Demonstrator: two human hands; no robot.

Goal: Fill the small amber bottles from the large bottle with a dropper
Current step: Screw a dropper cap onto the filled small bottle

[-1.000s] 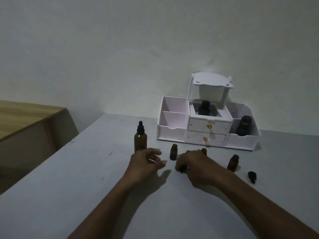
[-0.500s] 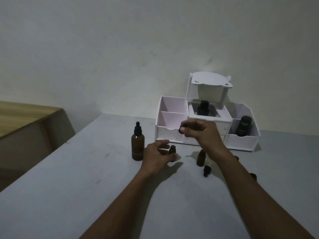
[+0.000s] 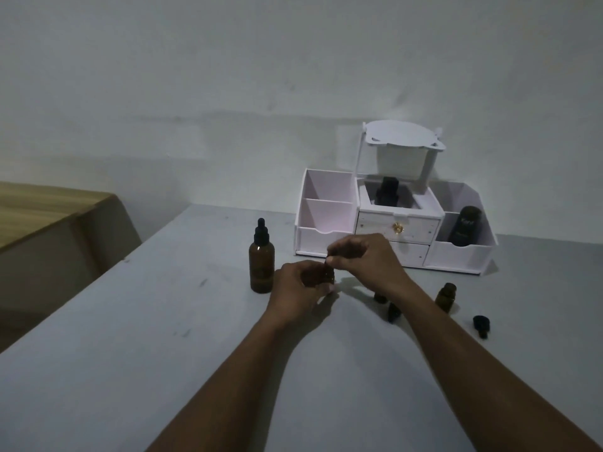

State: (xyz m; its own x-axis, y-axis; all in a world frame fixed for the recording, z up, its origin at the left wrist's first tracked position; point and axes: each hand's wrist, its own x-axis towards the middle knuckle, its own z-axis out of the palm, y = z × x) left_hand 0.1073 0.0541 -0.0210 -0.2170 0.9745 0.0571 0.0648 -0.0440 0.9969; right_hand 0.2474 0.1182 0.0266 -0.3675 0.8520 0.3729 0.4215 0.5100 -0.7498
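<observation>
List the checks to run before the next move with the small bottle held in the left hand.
1. The left hand grips the small bottle: ok.
2. The right hand pinches a small dark piece at its neck: ok; whether it is a cap, cannot tell.
3. The large bottle upright, clear of both hands: ok.
4. Its dropper top off: not ok, it is on.
5. The second small bottle upright, uncapped: ok.
6. Liquid level in the held bottle: cannot tell.
</observation>
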